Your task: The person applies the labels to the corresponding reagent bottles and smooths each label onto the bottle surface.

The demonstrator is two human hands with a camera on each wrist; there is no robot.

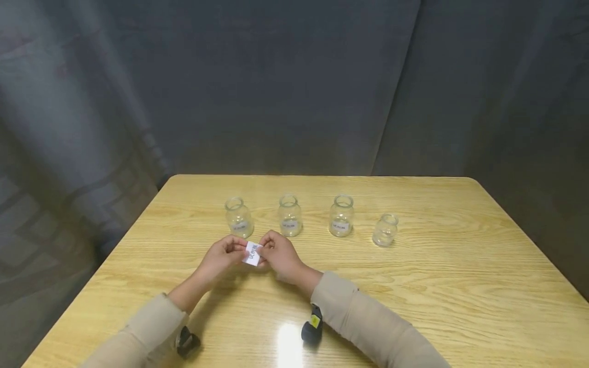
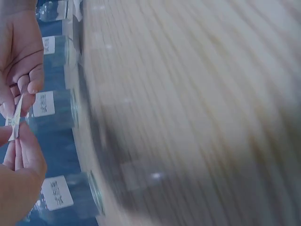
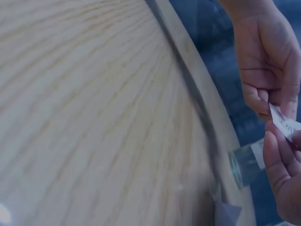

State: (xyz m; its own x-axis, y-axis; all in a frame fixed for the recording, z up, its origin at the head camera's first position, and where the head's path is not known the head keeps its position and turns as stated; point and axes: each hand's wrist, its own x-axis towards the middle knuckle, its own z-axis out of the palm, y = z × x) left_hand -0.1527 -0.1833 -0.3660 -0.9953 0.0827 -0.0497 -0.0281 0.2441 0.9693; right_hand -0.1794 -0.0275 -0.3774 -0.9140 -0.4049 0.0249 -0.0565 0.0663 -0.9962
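Note:
A small white label (image 1: pixel 251 253) with dark writing is held up between both hands, in front of the jars. My left hand (image 1: pixel 224 258) pinches its left edge between thumb and fingers. At the other edge, my right hand (image 1: pixel 282 257) pinches it too. In the right wrist view the label (image 3: pixel 283 123) looks slightly bent. Behind the hands stand three clear glass jars, the left jar (image 1: pixel 239 217), the middle jar (image 1: pixel 290 215) and the right jar (image 1: pixel 341 215), each bearing a similar white label.
A smaller glass jar (image 1: pixel 385 231) without a visible label stands to the right of the row. Everything is on a light wooden table (image 1: pixel 460 286). Dark grey curtains (image 1: pixel 276 87) hang behind and beside it. A dark wrist device (image 1: pixel 312 329) shows under the right sleeve.

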